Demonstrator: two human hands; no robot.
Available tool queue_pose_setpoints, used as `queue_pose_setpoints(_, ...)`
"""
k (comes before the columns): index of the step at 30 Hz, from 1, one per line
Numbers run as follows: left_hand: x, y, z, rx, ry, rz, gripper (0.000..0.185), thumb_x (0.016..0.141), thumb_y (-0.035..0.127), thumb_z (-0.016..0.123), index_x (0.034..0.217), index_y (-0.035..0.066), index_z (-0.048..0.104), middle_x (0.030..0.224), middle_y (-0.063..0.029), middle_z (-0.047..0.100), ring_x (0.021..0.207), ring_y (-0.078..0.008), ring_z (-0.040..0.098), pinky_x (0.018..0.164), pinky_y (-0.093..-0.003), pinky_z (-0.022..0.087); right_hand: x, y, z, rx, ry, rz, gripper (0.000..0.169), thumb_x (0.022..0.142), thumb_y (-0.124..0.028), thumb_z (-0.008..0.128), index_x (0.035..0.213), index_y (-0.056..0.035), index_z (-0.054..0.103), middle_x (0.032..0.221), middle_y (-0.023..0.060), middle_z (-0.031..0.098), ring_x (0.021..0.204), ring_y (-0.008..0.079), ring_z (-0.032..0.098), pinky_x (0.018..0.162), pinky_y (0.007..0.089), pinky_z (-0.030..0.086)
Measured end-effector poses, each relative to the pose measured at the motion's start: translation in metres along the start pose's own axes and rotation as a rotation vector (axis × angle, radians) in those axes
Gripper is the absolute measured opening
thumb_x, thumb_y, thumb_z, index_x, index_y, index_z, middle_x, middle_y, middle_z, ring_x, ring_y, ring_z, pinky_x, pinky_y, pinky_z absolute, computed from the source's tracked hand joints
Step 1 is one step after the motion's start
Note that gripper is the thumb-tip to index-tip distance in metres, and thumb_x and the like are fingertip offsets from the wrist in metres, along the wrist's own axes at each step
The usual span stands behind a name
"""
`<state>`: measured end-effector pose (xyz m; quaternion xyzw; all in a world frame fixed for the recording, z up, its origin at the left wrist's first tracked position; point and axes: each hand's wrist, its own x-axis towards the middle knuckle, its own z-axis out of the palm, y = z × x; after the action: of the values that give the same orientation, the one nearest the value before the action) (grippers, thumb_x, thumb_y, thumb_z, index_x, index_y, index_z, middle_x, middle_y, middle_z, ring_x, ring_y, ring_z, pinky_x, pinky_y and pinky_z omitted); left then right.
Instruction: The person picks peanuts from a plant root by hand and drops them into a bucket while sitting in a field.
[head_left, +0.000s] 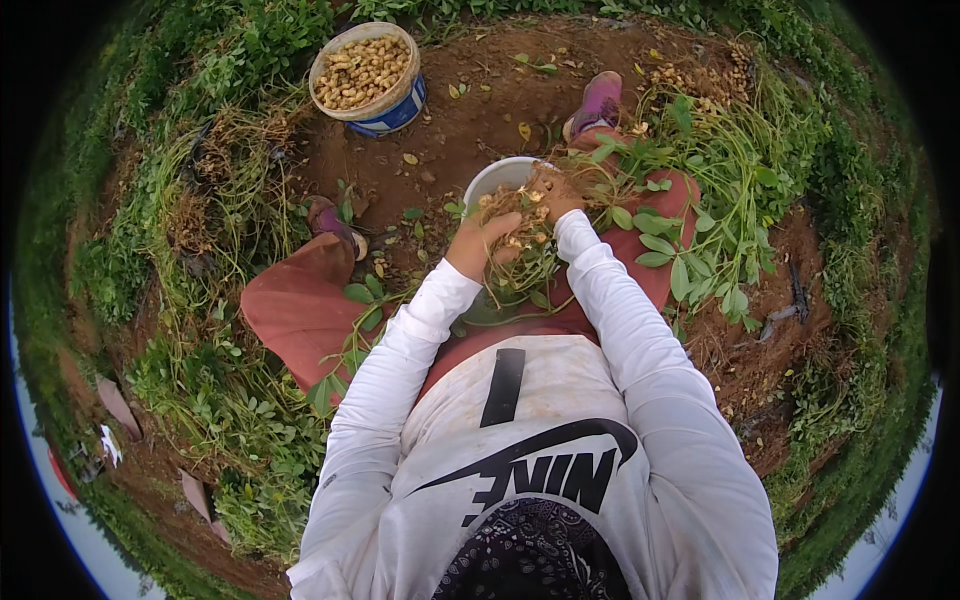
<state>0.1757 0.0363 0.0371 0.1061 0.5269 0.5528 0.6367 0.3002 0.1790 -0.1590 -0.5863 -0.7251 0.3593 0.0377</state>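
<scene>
My left hand (480, 246) grips the root end of a peanut plant, with pale pods (517, 206) clustered on brown roots. Right beside it, my right hand (559, 193) is curled around roots and pods at the bucket's far right rim. Its fingertips are partly hidden. Below both hands a white bucket (486, 180) stands between my legs, mostly covered by the plant and hands. Leafy peanut stems (667, 240) spread over my right leg. Other thin stems (360, 330) trail across my left thigh.
A larger bucket (409, 97) full of peanuts (364, 71) stands ahead to the left on brown soil (450, 112). Pulled peanut plants lie heaped on the left (232, 180) and right (765, 142), some with pods showing. Growing green plants (262, 37) border the soil.
</scene>
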Motion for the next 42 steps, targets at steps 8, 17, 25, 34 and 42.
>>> queue_pose_setpoints(8,0.013,-0.001,-0.021,0.105,-0.228,-0.083,0.034,0.091,0.035,0.054,0.105,0.004,0.057,0.073,-0.0027,0.056,0.056,-0.0113,0.047,0.05,-0.0258,0.036,-0.033,-0.048,-0.042,0.993,-0.568,-0.214,0.043,0.089,-0.035,0.055,0.124,-0.0106,0.058,0.121,0.0116,0.059,0.11,0.0258,0.058,0.097,0.0382,0.044)
queue_pose_setpoints(17,0.02,-0.008,-0.028,-0.099,-0.223,-0.199,0.043,0.093,0.035,0.052,0.121,0.003,0.053,0.099,-0.01,0.064,0.083,-0.0206,0.064,0.069,-0.0354,0.053,-0.046,-0.083,-0.077,0.673,-0.551,-0.686,0.028,0.086,-0.024,0.057,0.108,-0.0074,0.06,0.106,0.0067,0.06,0.099,0.0213,0.057,0.083,0.0313,0.046)
queue_pose_setpoints(25,0.02,-0.016,-0.033,-0.003,-0.285,-0.105,0.044,0.096,0.037,0.048,0.123,0.003,0.052,0.101,-0.0092,0.064,0.083,-0.0188,0.064,0.071,-0.033,0.053,-0.076,-0.109,-0.099,1.216,-0.896,-0.255,0.031,0.094,-0.031,0.049,0.097,-0.0034,0.063,0.097,0.0077,0.065,0.091,0.018,0.061,0.082,0.0309,0.048)
queue_pose_setpoints(34,0.03,-0.023,-0.033,-0.109,-0.243,-0.147,0.044,0.098,0.041,0.043,0.123,0.006,0.053,0.102,-0.0101,0.065,0.085,-0.0196,0.065,0.071,-0.0326,0.055,-0.069,-0.078,-0.061,1.337,-0.639,-0.313,0.037,0.095,-0.036,0.049,0.1,-0.0011,0.062,0.092,0.0057,0.063,0.084,0.017,0.06,0.079,0.0308,0.048)
queue_pose_setpoints(42,0.014,0.002,-0.019,-0.157,-0.113,-0.161,0.037,0.097,0.037,0.045,0.11,0.005,0.058,0.078,-0.0041,0.064,0.057,-0.0121,0.055,0.048,-0.026,0.041,-0.06,-0.085,-0.05,0.573,0.151,-0.292,0.021,0.085,-0.019,0.058,0.094,-0.0011,0.065,0.086,0.014,0.066,0.076,0.0288,0.062,0.07,0.0381,0.048)
